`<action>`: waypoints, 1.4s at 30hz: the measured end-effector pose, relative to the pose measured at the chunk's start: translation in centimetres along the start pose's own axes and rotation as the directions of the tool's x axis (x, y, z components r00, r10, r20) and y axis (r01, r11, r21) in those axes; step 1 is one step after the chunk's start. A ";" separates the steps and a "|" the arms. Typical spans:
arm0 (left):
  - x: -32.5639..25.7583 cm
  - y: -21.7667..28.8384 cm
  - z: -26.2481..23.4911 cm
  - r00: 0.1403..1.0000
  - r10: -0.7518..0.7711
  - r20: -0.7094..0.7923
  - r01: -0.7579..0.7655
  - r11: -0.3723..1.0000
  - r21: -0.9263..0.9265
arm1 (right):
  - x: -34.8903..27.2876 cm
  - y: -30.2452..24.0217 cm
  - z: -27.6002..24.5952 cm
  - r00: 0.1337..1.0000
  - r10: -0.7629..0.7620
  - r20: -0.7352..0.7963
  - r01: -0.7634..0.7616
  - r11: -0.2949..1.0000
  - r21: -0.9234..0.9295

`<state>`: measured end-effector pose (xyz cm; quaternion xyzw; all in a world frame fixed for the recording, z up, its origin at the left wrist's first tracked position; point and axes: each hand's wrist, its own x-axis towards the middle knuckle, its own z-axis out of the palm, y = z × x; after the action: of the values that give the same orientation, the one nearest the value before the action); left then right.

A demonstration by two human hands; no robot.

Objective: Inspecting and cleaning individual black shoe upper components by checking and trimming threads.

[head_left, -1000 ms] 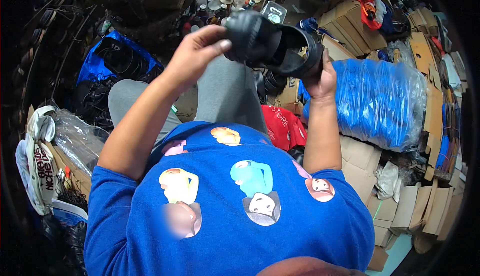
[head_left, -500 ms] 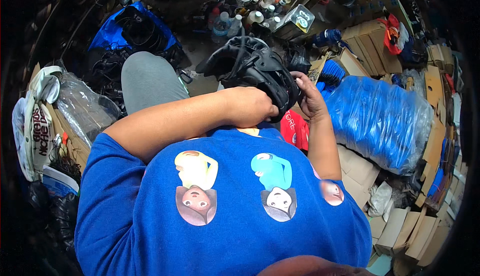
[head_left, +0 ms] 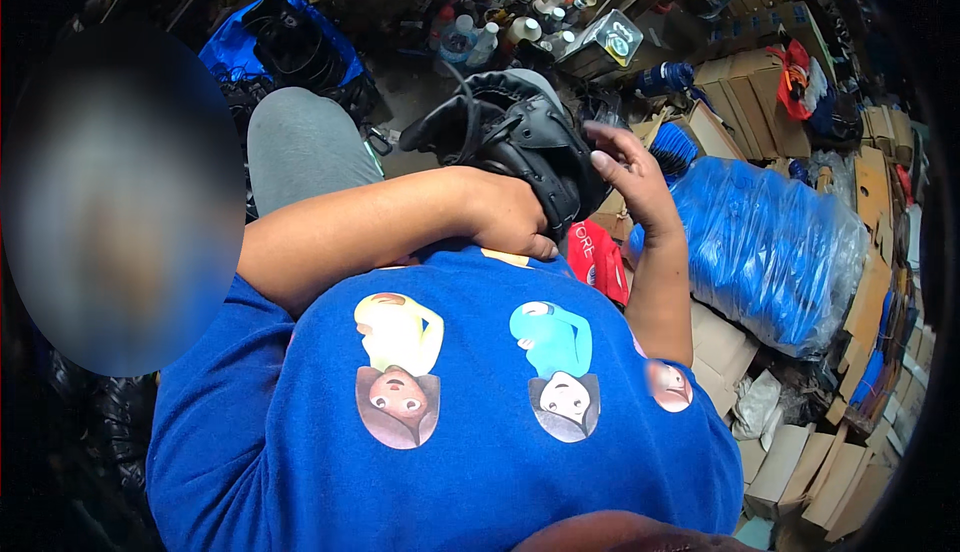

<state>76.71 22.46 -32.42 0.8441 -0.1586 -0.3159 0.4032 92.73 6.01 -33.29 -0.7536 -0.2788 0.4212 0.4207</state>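
Note:
A black boot-like piece of leather footwear, with eyelets and a loose dark lace, lies tilted in front of my chest. My left hand reaches across from the left and grips its near edge, thumb showing and the other fingers mostly hidden behind it. Close by the boot's right side, my right hand is raised with its fingers bent and apart. I see nothing held in it. Its fingertips are slightly blurred, and whether they touch the boot I cannot tell.
A plastic-wrapped blue bundle lies to my right, near folded cardboard. Several bottles stand at the far side. A blue bag with black things sits far left. A red bag is below my right hand. A blurred patch covers the left.
My right hand has drawn slightly away from the boot and its fingers have spread. My left hand keeps its grip. A large blurred oval has come in at the left.

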 end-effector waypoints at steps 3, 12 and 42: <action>0.9 0.9 -0.5 0.999 -0.024 0.044 0.022 0.999 0.035 | 0.8 -3.0 2.6 0.956 -0.292 0.034 0.276 0.851 -0.447; -11.7 0.4 -8.3 0.763 0.265 -0.590 -0.487 0.836 -0.254 | 3.3 -0.8 1.2 0.998 -0.024 0.061 0.020 0.997 0.072; -10.4 -3.0 -5.1 0.497 -0.031 -0.867 -0.604 0.705 -0.372 | 6.0 4.7 -1.7 0.959 0.252 0.129 -0.270 0.676 0.686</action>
<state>72.28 32.71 -28.09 0.6541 0.0178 0.1625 0.7385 97.43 7.67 -39.26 -0.5662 0.0058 0.5594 0.6054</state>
